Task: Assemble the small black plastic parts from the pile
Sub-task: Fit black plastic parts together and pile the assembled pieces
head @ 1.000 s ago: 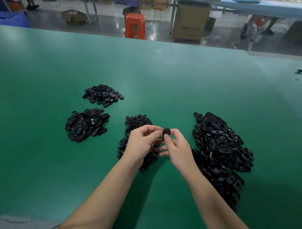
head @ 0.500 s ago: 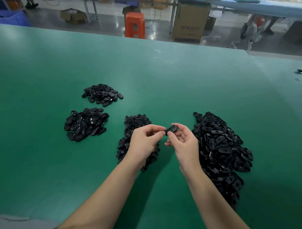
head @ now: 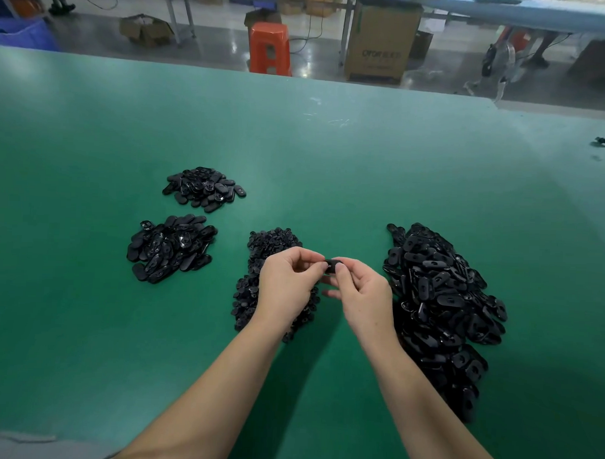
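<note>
Both hands meet above the green table [head: 85, 324], just over the middle pile [head: 269, 243]. The left hand [head: 287, 285] and the right hand [head: 360, 293] have their fingers curled, and between their fingertips they pinch one small black part [head: 331, 265]. Whether it is a single piece or two already pressed together cannot be told; most of it is hidden by the fingers.

Judging by its size and look, the part is light, stiff plastic with a smooth, rather slippery skin. It should not bend or break under finger pressure, but it could squirt out of a loose pinch. The best hold seems to be on its rounded ends or narrow edges, thumb against forefinger, leaving the flat face free for the mating piece.

What shows of the part runs roughly left to right, from one hand toward the other, so its long axis probably lies across the view. Which face is up cannot be told.

The big pile [head: 439, 296] of slotted oval pieces lies just right of the right forearm. Two smaller piles, the near-left pile [head: 172, 248] and the far-left pile [head: 203, 188], sit well apart to the left, their ovals pointing every way
</note>
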A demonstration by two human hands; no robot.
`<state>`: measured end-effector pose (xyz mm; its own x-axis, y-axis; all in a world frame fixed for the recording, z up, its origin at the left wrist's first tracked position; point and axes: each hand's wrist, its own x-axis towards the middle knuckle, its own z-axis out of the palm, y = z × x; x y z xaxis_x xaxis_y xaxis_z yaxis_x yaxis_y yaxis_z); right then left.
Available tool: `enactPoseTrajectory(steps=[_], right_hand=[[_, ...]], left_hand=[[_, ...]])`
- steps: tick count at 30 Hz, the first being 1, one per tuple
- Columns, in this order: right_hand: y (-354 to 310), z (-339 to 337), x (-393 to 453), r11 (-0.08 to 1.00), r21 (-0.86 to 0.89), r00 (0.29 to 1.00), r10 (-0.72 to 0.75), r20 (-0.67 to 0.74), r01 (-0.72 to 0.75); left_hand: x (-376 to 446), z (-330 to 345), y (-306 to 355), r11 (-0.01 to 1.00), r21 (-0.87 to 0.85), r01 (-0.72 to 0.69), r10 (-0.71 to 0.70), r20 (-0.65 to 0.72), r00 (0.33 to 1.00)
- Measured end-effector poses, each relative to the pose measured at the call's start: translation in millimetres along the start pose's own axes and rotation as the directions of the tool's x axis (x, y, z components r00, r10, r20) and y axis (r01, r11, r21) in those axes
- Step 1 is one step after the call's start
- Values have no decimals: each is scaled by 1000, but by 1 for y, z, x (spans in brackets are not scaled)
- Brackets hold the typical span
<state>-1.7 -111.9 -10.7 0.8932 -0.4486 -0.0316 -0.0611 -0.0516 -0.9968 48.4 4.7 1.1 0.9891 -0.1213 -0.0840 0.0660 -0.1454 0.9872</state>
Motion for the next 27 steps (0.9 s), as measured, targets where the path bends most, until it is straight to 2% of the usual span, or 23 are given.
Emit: enactPoseTrajectory(steps=[4, 11, 18, 23, 27], right_hand=[[-3, -1, -3, 994, -83, 998, -70, -5, 70], [-4, -3, -5, 989, -128, 998, -68, 6, 68], [-6, -1, -6, 991, -116, 998, -63, 17, 65], [-8, -2, -8, 1000, -13, 999, -28, 33, 29], [-13, -4, -7, 986, 158, 995, 46, 90, -60]], left_hand=[[0, 0, 0, 1000, 30, 1, -2, 5, 1000], [-2, -1, 3, 997, -63, 43, -41, 40, 998], [-4, -3, 6, 998, -46, 36, -34, 49, 998], [0, -6, 3, 1000, 22, 12, -12, 3, 1000], [1, -14, 2, 998, -52, 36, -31, 87, 996]])
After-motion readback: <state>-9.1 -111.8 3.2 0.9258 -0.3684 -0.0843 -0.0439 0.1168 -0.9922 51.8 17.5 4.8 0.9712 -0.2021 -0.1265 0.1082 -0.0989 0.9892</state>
